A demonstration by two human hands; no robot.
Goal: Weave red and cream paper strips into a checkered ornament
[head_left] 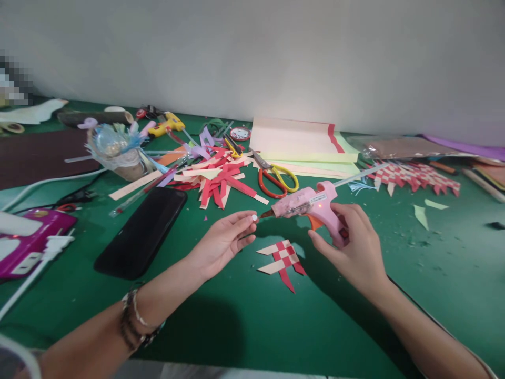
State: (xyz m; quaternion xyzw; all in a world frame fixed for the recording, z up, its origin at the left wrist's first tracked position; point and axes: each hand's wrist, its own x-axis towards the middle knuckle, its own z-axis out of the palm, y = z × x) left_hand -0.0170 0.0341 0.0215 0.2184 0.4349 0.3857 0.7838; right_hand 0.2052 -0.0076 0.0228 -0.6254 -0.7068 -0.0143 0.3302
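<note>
A pink hot glue gun (310, 202) is gripped at its handle by my right hand (357, 245), with the thumb off to one side of the orange trigger. Its nozzle points left and meets a tiny white round piece (254, 217). My left hand (224, 239) pinches that piece between thumb and fingertips. Below the gun, a small woven red-and-cream paper fish (282, 260) lies flat on the green table. A clear glue stick (361, 173) sticks out of the gun's rear.
Behind my hands lie scissors (276, 176), a heap of red and cream paper strips (221, 176) and paper sheets (295, 139). To the left are a black phone (141, 231) and a magenta power strip (35, 239). More woven fish (418, 178) lie at right.
</note>
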